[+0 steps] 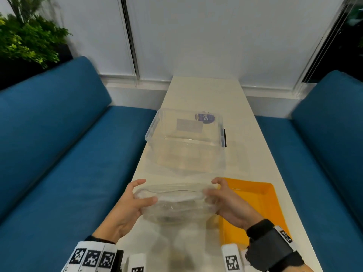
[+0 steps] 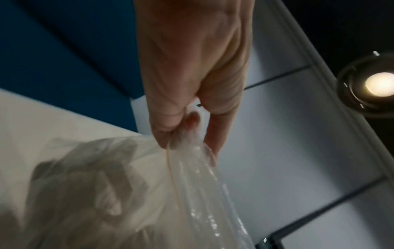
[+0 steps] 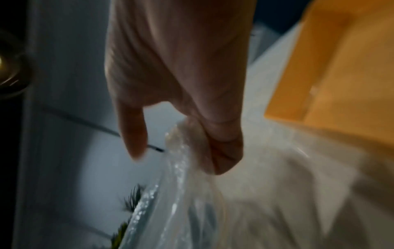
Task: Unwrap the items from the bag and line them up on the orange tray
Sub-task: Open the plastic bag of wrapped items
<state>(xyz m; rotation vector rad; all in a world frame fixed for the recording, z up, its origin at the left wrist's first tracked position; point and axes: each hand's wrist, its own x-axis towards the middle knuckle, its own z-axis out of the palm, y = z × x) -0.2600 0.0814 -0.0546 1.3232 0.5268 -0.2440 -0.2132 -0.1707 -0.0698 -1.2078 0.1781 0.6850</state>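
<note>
Both the left hand [image 1: 125, 209] and right hand [image 1: 229, 205] pinch the clear bag [image 1: 176, 203], contents apparently blurred.

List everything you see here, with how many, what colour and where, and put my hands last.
Plastic bag: one, clear, held up over the table's near end, contents blurred.
Orange tray: one, on the table, right of the bag.
Storage bin: one, clear, mid-table beyond the bag.
Table: one, white, running away from the viewer.
Benches: two, blue, one on each side of the table.
Plant: one, green, far left corner.
Left hand: grips the bag's left end.
Right hand: grips the bag's right end.
</note>
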